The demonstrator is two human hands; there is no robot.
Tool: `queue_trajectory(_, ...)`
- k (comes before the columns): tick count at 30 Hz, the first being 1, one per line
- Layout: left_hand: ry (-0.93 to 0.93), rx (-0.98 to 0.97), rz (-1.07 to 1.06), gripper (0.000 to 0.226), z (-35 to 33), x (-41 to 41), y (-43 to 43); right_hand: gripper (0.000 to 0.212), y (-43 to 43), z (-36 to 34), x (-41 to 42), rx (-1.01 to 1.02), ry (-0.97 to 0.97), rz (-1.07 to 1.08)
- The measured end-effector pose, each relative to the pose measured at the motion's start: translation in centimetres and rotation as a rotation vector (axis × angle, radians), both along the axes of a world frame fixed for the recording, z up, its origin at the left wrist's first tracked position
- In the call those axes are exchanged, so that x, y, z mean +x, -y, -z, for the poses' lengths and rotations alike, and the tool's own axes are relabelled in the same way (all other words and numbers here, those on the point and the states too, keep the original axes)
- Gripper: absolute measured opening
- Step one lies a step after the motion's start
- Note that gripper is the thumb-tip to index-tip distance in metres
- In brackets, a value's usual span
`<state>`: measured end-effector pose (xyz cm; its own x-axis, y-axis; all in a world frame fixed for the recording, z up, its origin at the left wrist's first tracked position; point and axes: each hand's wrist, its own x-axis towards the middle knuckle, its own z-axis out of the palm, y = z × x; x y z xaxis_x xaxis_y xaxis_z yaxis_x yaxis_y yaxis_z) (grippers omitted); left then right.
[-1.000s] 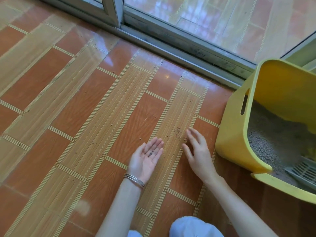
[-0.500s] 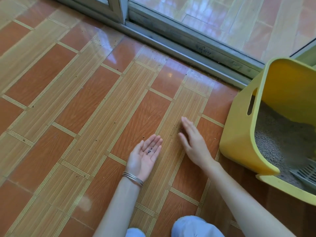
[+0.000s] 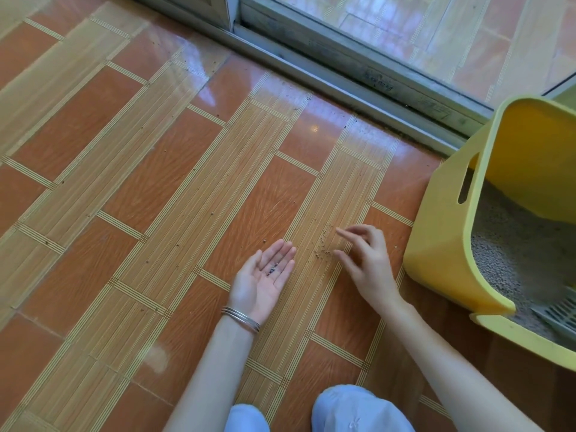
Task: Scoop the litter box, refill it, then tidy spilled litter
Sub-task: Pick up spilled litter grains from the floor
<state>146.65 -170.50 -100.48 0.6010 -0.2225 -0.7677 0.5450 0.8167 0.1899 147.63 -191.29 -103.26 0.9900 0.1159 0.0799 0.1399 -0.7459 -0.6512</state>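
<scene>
A yellow litter box [image 3: 442, 244] stands on the tiled floor at the right, with grey litter [image 3: 511, 244] inside and a grey slotted scoop [image 3: 558, 313] at its near edge. My left hand [image 3: 265, 282] lies palm up on the floor, fingers straight, with a few dark litter grains [image 3: 271, 270] in the palm. Just right of it a small patch of spilled litter [image 3: 322, 244] lies on a tan tile strip. My right hand [image 3: 364, 260] hovers over that patch, back up, fingers loosely spread and holding nothing.
Scattered grains [image 3: 212, 213] dot the orange and tan floor tiles. A sliding glass door and its grey metal track [image 3: 358, 85] run across the top. My knees in light blue cloth [image 3: 355, 410] show at the bottom edge.
My right hand has drawn back toward me across the floor, leaving a small gathered patch of litter between the two hands. The left hand stays palm up.
</scene>
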Motion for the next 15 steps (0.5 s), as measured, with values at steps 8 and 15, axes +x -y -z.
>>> queue_trajectory(8,-0.005,0.003,0.006,0.037,0.1,-0.1,0.1,0.045,-0.6,0.5,0.6,-0.072,-0.091,-0.116)
queue_trajectory(15,-0.015,0.009,0.029,0.038,0.3,-0.3,0.2,0.005,-2.9,1.3,0.3,-0.113,0.094,-0.043)
